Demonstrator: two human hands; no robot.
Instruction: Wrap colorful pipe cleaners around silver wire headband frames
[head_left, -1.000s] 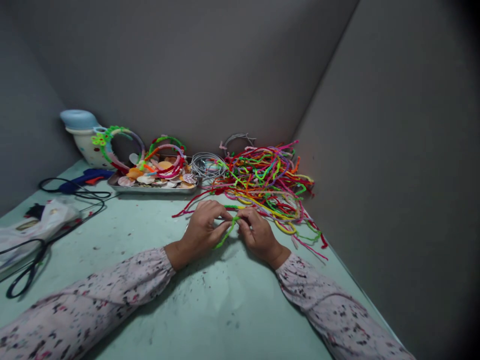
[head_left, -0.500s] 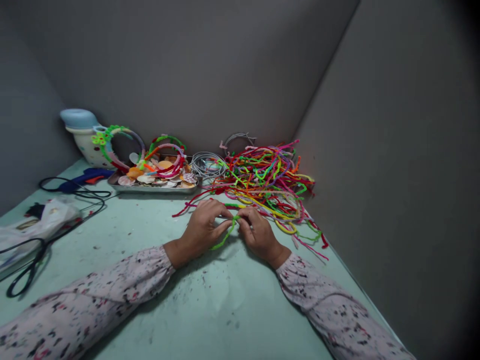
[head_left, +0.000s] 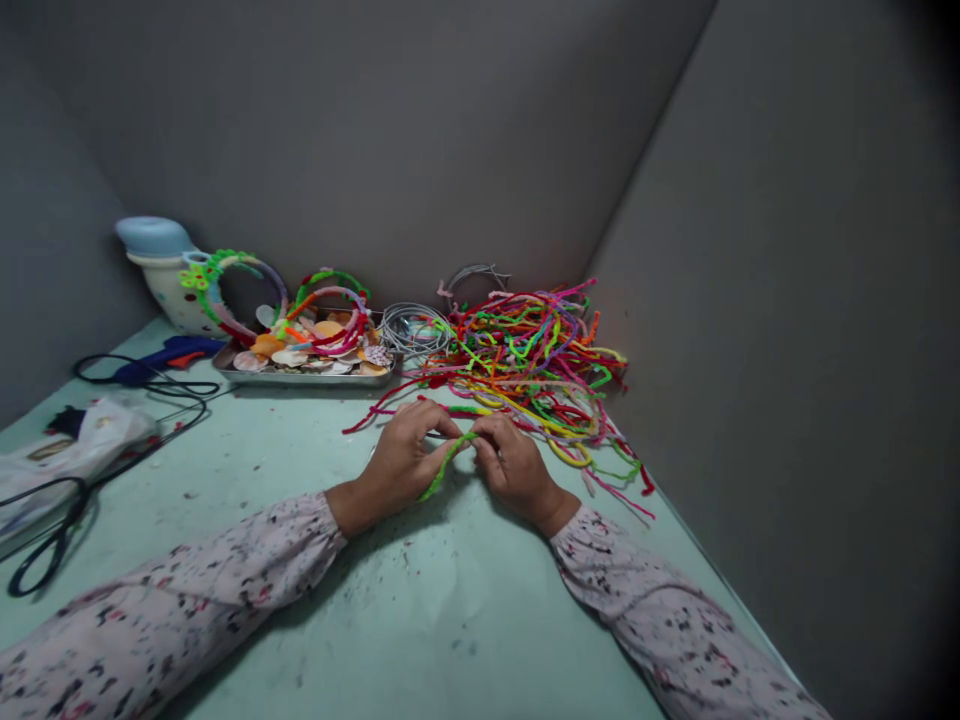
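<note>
Between my two hands is a bright green pipe cleaner (head_left: 444, 470), its free end hanging down beside the left fingers. My left hand (head_left: 403, 455) is closed in a pinch near its middle. Thumb and fingers of my right hand (head_left: 515, 465) pinch its upper end, close to the left fingertips. A thin dark piece shows between the left thumb and finger; I cannot make out what it is. Just behind the hands lies a pipe cleaner ring part in green, yellow and red (head_left: 469, 410), partly hidden by the fingers.
Behind to the right sprawls a heap of coloured pipe cleaners (head_left: 532, 345). A metal tray (head_left: 307, 379) holds shells and wrapped headbands, beside coiled grey wire (head_left: 412, 330). Left are a blue-lidded container (head_left: 169, 275), a blue tool (head_left: 161, 360), a black cord (head_left: 75, 490) and a plastic bag (head_left: 112, 430).
The green pipe cleaner has shifted: its small bend between the fingertips now looks straighter, and it slants across the left fingertips. Both hands stay nearly in place.
</note>
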